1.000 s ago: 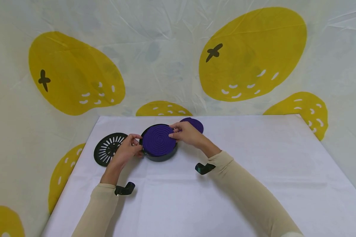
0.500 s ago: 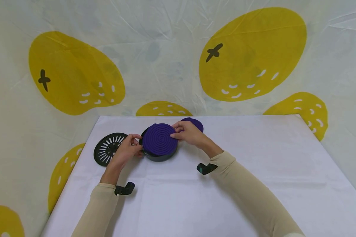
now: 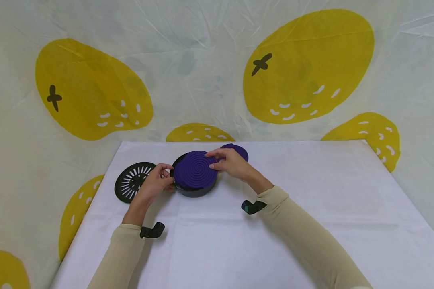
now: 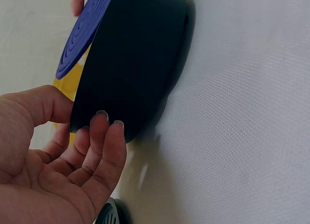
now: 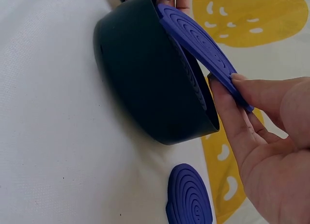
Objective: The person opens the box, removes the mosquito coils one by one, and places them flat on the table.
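My right hand (image 3: 231, 162) pinches the edge of a purple round coaster (image 3: 195, 170) with a raised spiral pattern, thumb above and fingers beneath. The coaster slants over the mouth of a dark round coaster holder (image 5: 150, 73), its far edge at the rim and its near edge lifted. Inside the holder, another purple spiral surface (image 5: 193, 81) shows below it. On the holder's left side, my left hand (image 3: 157, 180) grips the wall, thumb at the rim and fingertips against the outside, as the left wrist view shows (image 4: 92, 136).
A dark round slotted disc (image 3: 128, 184) lies left of the holder, partly behind my left hand. Behind my right hand, another purple coaster (image 3: 240, 151) lies near the back edge of the white-covered table (image 3: 311, 192). A fruit-patterned cloth (image 3: 202, 80) hangs behind.
My right hand has shifted slightly to the right, and the coaster with it, uncovering more of the holder's left rim. The left hand and the holder have stayed put.
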Available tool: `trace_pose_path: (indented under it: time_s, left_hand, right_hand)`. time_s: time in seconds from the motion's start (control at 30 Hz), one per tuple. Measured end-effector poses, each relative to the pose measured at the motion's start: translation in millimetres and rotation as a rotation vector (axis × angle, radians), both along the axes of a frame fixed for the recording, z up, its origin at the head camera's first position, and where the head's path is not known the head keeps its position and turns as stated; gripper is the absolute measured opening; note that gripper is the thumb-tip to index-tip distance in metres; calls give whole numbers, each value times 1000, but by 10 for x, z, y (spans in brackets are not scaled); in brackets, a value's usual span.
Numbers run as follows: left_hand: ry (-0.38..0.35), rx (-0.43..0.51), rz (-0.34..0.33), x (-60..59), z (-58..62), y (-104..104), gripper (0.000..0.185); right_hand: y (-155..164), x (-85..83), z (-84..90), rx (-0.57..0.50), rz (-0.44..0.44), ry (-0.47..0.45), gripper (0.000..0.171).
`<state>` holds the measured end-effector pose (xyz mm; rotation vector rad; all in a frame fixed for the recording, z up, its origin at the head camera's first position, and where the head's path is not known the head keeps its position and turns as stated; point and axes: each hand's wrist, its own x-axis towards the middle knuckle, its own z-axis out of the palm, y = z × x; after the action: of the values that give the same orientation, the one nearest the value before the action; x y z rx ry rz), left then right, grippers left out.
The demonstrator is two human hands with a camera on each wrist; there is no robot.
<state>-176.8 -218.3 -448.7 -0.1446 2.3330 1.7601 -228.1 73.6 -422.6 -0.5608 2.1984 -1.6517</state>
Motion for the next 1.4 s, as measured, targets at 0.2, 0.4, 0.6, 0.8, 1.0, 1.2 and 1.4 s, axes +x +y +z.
trace_pose_path:
  time_s: [0.2,0.4,0.6,0.8,1.0,1.2,1.4]
  left_hand:
    - [6,3,-5,-12,-5,-6,48]
    - [-2,-6,-5,-10,-5,-11,48]
    - [0,-11,-3,-1,-5,-4,48]
    - [4,-8,-8,-10,-10,-7,48]
    - [-1,-13,-1,-15,-12,-3,47]
    - [0,-8,-4,-8,1,0,47]
    - [-7,-6,-8,-5,2,-9,49]
  right_hand:
    - [32,9,-7,5,16,10,36]
    - [47,24,8,-8,1,-14,35]
    - [65,18,0,-18,-15,-48,35]
    - [110,21,9,-52,-10,-68,35]
    - [161,23,9,-102,-12,-80,35]
    - [227,21,10,-111,-26,-102,35]
    - [321,24,12,-100,-36,-115,37]
